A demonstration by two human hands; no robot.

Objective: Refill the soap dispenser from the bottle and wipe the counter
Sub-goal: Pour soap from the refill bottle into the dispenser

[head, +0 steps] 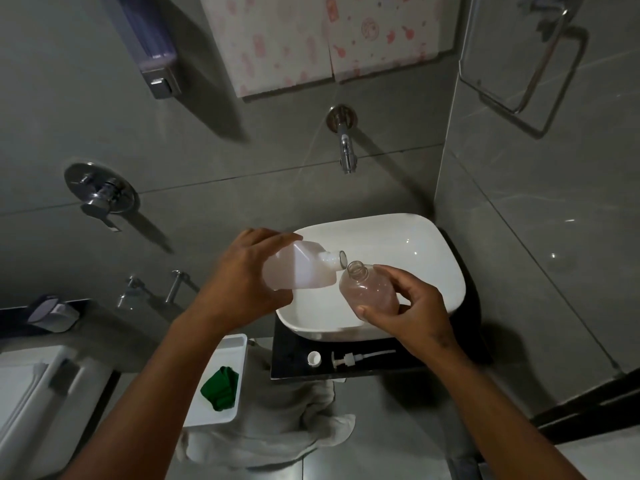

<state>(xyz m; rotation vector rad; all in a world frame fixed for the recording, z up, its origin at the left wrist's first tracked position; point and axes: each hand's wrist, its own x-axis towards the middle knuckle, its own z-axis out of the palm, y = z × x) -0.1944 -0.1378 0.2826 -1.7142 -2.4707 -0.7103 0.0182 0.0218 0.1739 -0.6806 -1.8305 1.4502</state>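
Observation:
My left hand [242, 271] grips a white refill bottle [304, 268], tipped sideways with its open neck pointing right. My right hand [412, 306] holds a clear soap dispenser bottle [370, 289] with pinkish liquid inside, tilted so its open mouth sits just below the refill bottle's neck. Both are held over the white basin [415, 244]. The dispenser's pump head [356, 358] and a small white cap [314, 358] lie on the dark counter [294, 362] in front of the basin. A green cloth [220, 388] lies in a white tray [207, 419] to the left.
A chrome spout [346, 147] sticks out of the grey wall above the basin, with a mixer handle [100, 195] further left. A wall-mounted dispenser [152, 46] hangs top left, a towel ring [533, 67] top right. A white towel [277, 431] hangs below the counter.

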